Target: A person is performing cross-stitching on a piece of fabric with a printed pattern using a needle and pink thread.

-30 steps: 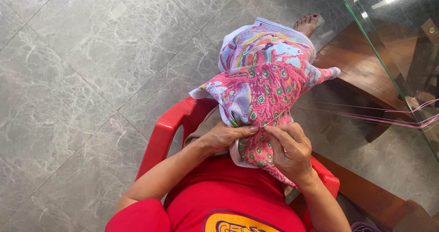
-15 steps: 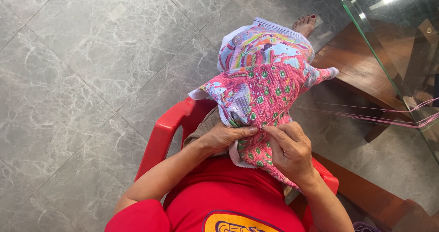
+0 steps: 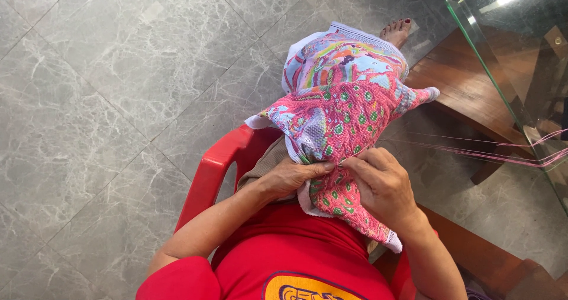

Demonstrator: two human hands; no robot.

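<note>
Embroidered cloth [image 3: 346, 107], pink and many-coloured with green motifs and a white border, lies bunched over the person's lap and knees, running from the hands up towards a bare foot [image 3: 395, 31] on the floor. Far left, grey marbled floor tiles [image 3: 106, 99] spread wide and bare, giving plenty of open room on that side. Next comes the red plastic chair [image 3: 216, 167], whose arm curves up beside the left forearm. The left hand [image 3: 290, 177] rests low on the cloth's near edge, its fingers curled narrow and pinching a fold of the fabric, thumb pointing right. Just beside it, nearly fingertip to fingertip, the right hand [image 3: 381, 184] is closed on the same fold, knuckles up, with the pink lower part of the cloth passing under its palm and hanging down to a white hem by the wrist. Whether a needle sits between the fingers cannot be told. To the right, pink threads [image 3: 473, 149] stretch taut from the cloth across to the picture's right edge. Beyond them a brown wooden base [image 3: 467, 90] stands on the floor, and the corner of a glass tabletop [image 3: 503, 45] juts in from the upper right, its sharp edge near the cloth's far end, so room is tight on that side.
</note>
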